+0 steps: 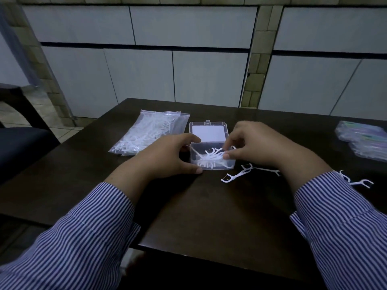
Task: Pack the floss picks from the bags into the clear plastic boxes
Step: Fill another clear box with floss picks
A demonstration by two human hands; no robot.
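A clear plastic box (229,164) stands open in the middle of the dark table (209,206), its lid (207,132) tipped back. Several white floss picks (209,159) lie inside it. My left hand (167,155) grips the box's left end between thumb and fingers. My right hand (257,143) hovers over the box's right side, its fingertips pinching floss picks at the rim. Loose floss picks (238,174) lie on the table right of the box, and more picks (356,182) sit beyond my right sleeve. A clear bag of floss picks (146,132) lies at the left.
Several stacked clear boxes with coloured contents (364,139) sit at the table's right edge. A dark chair (21,143) stands left of the table. A tiled wall rises behind. The table's near edge runs just below my forearms.
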